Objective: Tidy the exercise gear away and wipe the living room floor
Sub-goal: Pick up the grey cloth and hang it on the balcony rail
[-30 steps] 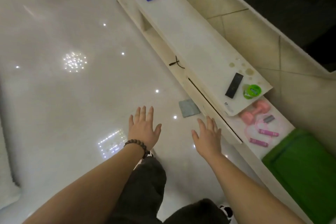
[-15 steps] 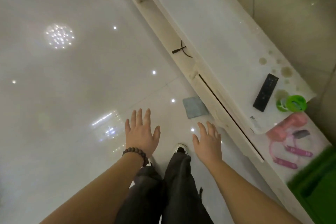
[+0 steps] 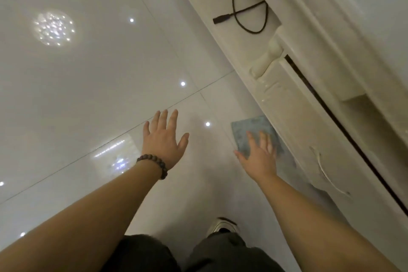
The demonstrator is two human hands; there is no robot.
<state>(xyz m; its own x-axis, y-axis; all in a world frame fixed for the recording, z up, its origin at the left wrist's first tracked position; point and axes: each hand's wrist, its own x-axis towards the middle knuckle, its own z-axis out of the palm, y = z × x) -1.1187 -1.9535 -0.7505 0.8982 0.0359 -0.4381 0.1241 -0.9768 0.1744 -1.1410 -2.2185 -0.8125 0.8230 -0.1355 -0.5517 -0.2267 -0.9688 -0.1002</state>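
A glossy white tiled floor (image 3: 88, 95) carries a blue-grey cloth (image 3: 251, 132) lying flat just beside the cream cabinet (image 3: 298, 117).

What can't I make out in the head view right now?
- Blue-grey cloth: near part covered by the right hand; contact with it unclear.
- Left hand: height above the floor unclear.
- Cabinet top: cut off by the right edge.
- Black cable: far end hidden behind the cabinet ledge.
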